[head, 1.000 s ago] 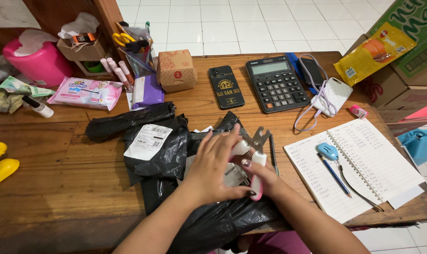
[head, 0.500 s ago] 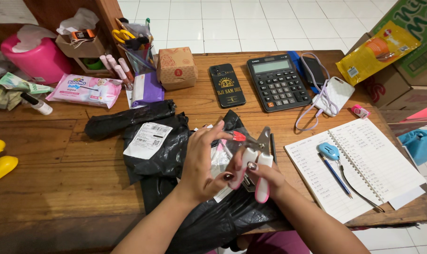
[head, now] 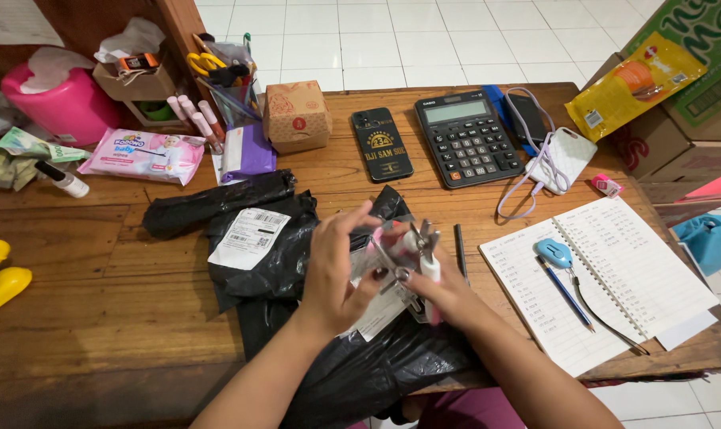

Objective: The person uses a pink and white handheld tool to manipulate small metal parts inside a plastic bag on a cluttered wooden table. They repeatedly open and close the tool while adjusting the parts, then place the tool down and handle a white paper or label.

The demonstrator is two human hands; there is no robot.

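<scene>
My left hand [head: 335, 266] and my right hand [head: 444, 292] meet over a black plastic mailer bag [head: 281, 262] on the wooden desk [head: 98, 270]. The right hand grips a pink-and-white handled metal clipper tool [head: 426, 254], jaws pointing up. The left hand pinches a clear plastic packet with a paper slip [head: 376, 274] that lies against the tool. A white shipping label [head: 249, 237] sits on the bag's left part. A second rolled black bag [head: 209, 205] lies behind it.
Behind stand a small brown box [head: 297, 117], a black phone [head: 382, 144], a calculator [head: 465, 141] and a white device with a lilac cable [head: 559, 163]. An open spiral notebook [head: 615, 278] with a blue cutter and pen lies right. A pink tub [head: 54, 99] and wipes pack [head: 142, 155] are left.
The right hand has turned the clipper tool upright and drawn it closer to the left hand, which now pinches the clear packet against it.
</scene>
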